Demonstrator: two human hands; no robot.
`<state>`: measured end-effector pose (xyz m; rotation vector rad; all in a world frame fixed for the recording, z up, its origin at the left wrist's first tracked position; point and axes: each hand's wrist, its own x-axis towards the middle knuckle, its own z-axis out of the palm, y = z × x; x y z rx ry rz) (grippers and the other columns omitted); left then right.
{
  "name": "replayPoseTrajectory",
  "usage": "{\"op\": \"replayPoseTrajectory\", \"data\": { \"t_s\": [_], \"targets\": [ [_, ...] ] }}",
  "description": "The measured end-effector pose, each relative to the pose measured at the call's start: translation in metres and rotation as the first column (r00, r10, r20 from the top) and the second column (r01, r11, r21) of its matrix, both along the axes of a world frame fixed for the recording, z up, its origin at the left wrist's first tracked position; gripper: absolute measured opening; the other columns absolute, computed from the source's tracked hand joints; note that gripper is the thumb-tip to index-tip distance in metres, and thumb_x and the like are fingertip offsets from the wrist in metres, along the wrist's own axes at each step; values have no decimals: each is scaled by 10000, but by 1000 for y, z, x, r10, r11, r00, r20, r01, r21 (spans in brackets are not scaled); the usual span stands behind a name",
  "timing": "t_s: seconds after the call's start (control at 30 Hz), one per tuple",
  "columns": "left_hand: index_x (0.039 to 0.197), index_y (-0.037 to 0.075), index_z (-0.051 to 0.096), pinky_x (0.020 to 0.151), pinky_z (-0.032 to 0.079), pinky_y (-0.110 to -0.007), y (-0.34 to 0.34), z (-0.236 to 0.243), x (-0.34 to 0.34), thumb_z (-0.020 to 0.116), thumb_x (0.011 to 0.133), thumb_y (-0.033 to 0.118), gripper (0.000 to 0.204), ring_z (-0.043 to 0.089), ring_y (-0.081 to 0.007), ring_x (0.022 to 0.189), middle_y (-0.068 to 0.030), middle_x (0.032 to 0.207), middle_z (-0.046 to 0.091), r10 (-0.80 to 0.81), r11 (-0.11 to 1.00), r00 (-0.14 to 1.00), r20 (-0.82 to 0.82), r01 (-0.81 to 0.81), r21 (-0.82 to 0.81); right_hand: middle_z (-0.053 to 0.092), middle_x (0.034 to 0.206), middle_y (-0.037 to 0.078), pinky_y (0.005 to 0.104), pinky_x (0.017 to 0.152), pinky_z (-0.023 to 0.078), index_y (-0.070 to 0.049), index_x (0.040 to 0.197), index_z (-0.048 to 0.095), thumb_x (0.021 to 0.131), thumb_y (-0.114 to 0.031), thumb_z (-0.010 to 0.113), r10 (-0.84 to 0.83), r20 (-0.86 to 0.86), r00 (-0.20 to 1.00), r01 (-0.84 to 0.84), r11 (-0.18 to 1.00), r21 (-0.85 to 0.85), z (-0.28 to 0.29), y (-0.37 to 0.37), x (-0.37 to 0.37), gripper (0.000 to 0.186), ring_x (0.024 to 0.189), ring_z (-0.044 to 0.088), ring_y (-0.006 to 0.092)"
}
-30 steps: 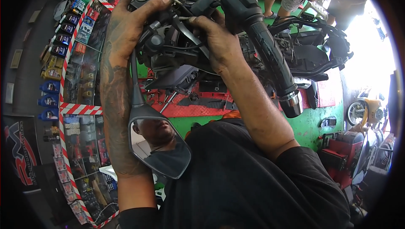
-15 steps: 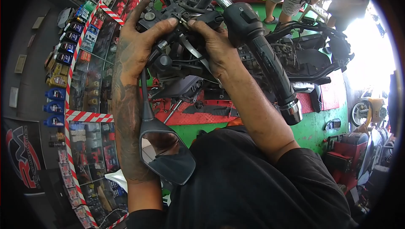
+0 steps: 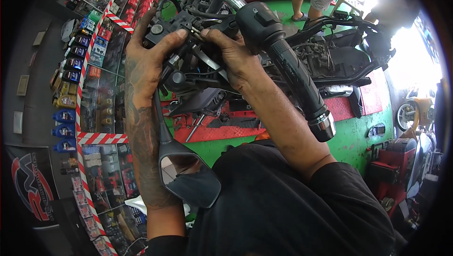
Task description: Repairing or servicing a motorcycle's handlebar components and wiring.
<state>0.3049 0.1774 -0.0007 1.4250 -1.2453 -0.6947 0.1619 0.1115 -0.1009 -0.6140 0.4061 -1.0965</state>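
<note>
Handlebar controls, about 11 o'clock. Left hand [image 3: 151, 51] is gripping the black lever bracket [image 3: 179, 24], partly open: thumb is lying on top, index finger is reaching up the outer side, and a round cap [image 3: 156, 29] is sitting in the gap between them. Right hand [image 3: 236, 58] is half curling at the bracket's inner side, thumb tip just beside the left thumb. Its fingers are mostly hiding beneath, so I cannot tell how firmly it is holding. Silver lever [image 3: 204, 57] is running from the bracket toward the right wrist.

Mirror [image 3: 188, 176] is hanging at 7 o'clock beside the left forearm. Handlebar grip [image 3: 295, 74] is slanting down toward 3 o'clock, ending in a chrome cap [image 3: 322, 126].

Containers: glass display case [image 3: 102, 138], 9 o'clock, edged in red-and-white tape, is holding small packets, many red. Blue bottles [image 3: 64, 130] are standing outside it, a gold bottle [image 3: 67, 101] just above, dark bottles [image 3: 75, 62] toward 10 o'clock. Red cabinet [image 3: 384, 173] is standing at 4 o'clock. Bare motorcycle frame [image 3: 347, 79] is stretching out at 2 o'clock.
</note>
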Motion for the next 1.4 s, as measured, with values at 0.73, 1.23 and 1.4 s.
{"op": "replayPoseTrajectory", "data": {
  "t_s": [0.73, 1.23, 1.4],
  "targets": [
    [1520, -26, 426, 948, 570, -344, 9, 1, -4, 814, 831, 131, 806, 673, -239, 1096, -183, 1275, 633, 14, 998, 1000, -27, -16, -60, 695, 996, 51, 327, 891, 564, -33, 1137, 658, 875, -30, 689, 42, -46, 998, -44, 998, -44, -6, 5, -8, 264, 939, 673, 157],
    [1515, -58, 424, 1033, 501, -353, 9, 1, 1, 833, 808, 209, 860, 616, -253, 1208, -206, 1354, 596, 12, 998, 998, 65, -8, -57, 712, 1090, 63, 338, 989, 501, -35, 1155, 701, 948, -214, 766, -57, -236, 970, -26, 943, -332, -5, -3, -15, 282, 1063, 643, 154],
    [1515, -58, 425, 1019, 514, -354, 1, 0, 2, 829, 804, 202, 859, 632, -251, 1184, -208, 1340, 611, 9, 998, 999, 38, -7, -56, 702, 1131, 49, 351, 1036, 477, -65, 1226, 672, 930, -237, 786, -106, -144, 984, 58, 952, -301, -53, -20, -3, 361, 1090, 630, 166]
  ]
}}
